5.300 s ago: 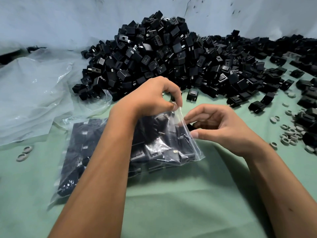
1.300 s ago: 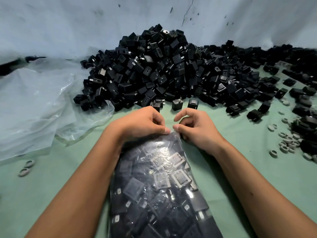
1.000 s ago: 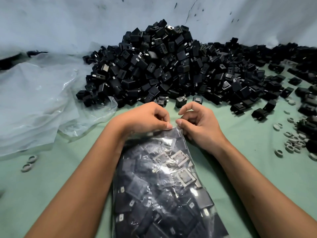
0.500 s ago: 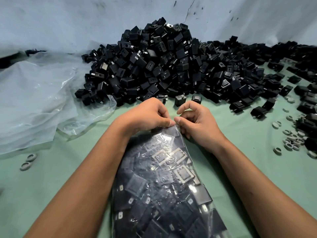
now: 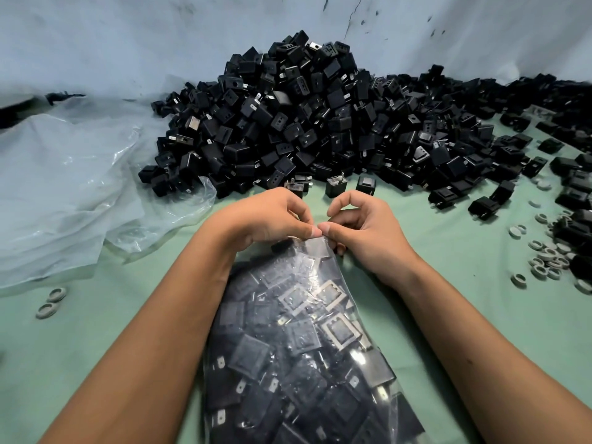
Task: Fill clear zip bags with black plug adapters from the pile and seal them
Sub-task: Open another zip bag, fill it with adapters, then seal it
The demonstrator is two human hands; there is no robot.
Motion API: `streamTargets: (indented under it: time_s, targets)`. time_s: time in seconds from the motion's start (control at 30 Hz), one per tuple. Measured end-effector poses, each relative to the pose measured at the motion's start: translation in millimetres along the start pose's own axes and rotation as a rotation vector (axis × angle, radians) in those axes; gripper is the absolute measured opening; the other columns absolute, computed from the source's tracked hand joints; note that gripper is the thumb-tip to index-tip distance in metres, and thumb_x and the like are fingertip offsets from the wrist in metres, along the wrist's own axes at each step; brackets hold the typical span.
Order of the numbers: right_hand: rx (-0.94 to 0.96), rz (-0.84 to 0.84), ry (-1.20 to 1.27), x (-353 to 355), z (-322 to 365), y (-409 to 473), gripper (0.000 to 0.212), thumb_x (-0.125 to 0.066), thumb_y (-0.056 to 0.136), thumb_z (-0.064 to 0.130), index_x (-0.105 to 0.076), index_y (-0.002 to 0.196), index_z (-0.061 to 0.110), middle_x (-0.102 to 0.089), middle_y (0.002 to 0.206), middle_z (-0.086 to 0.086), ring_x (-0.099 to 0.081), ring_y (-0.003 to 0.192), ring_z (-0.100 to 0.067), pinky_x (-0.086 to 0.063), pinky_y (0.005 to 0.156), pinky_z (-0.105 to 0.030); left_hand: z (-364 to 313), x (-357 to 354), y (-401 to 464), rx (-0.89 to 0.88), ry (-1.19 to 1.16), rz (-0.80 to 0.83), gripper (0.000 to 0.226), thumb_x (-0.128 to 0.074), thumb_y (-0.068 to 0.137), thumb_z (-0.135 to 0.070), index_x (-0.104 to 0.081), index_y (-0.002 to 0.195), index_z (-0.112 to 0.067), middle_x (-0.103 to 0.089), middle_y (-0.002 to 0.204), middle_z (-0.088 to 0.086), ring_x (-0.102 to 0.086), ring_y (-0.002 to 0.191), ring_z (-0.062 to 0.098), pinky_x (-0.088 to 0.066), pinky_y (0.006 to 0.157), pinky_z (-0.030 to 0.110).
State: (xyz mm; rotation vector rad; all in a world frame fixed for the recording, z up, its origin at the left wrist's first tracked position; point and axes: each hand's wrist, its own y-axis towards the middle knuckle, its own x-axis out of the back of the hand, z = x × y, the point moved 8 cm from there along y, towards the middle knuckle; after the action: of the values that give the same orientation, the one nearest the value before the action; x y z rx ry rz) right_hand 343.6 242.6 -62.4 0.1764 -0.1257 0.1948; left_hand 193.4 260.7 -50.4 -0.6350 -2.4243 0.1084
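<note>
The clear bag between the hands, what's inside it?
The clear bag is packed with black plug adapters, some showing metal prongs. The left hand and right hand pinch its top edge. The forearms and the frame edge cover its sides and bottom.

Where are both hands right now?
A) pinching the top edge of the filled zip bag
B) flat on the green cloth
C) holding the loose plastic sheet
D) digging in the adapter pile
A: the left hand and right hand meet thumb to thumb, pinching the top edge of the filled zip bag.
</note>
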Motion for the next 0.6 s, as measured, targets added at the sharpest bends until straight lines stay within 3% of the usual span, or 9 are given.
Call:
streamTargets:
  time_s: [0.17,0.33,0.47,0.6]
  targets:
    - [-0.012,-0.043,0.014,2.4,0.5,-1.0,0.029,-0.081,0.086,0.000,-0.054,0.091,0.009,-0.070,0.065,-0.018,-0.059,0.048,-0.016,-0.048,0.047,-0.025,-1.6,-1.9,0.7,-0.017,0.041,0.006,0.022,-0.079,0.089,-0.032,-0.075,0.080,-0.013,-0.066,0.064,-0.005,-0.054,0.061,0.010,-0.039,0.069,0.029]
    - [-0.004,-0.034,0.029,2.2,4.0,-2.0,0.033,-0.080,0.086,-0.002,-0.049,0.093,0.008,-0.065,0.070,-0.033,-0.059,0.051,-0.021,-0.047,0.045,-0.027,-6.1,-5.7,1.6,-0.053,0.090,0.030,0.020,-0.075,0.094,-0.025,-0.074,0.081,-0.010,-0.063,0.060,-0.008,-0.050,0.053,0.005,-0.038,0.060,0.023]
    - [0.010,-0.018,0.031,1.9,4.1,-1.9,0.037,-0.079,0.086,-0.004,-0.046,0.091,0.011,-0.065,0.065,-0.018,-0.060,0.051,-0.020,-0.046,0.044,-0.027,-12.2,-7.4,0.9,-0.106,0.163,0.052,0.020,-0.071,0.096,-0.022,-0.072,0.080,-0.010,-0.060,0.059,-0.008,-0.048,0.054,0.009,-0.038,0.057,0.024]
    - [-0.020,0.002,0.035,2.9,1.3,-1.8,0.031,-0.079,0.088,0.001,-0.050,0.093,0.010,-0.067,0.065,-0.016,-0.060,0.053,-0.020,-0.046,0.047,-0.025,-15.7,-6.5,0.1,-0.151,0.239,0.060,0.023,-0.069,0.098,-0.024,-0.070,0.077,-0.015,-0.056,0.057,-0.010,-0.046,0.053,0.007,-0.037,0.055,0.025]
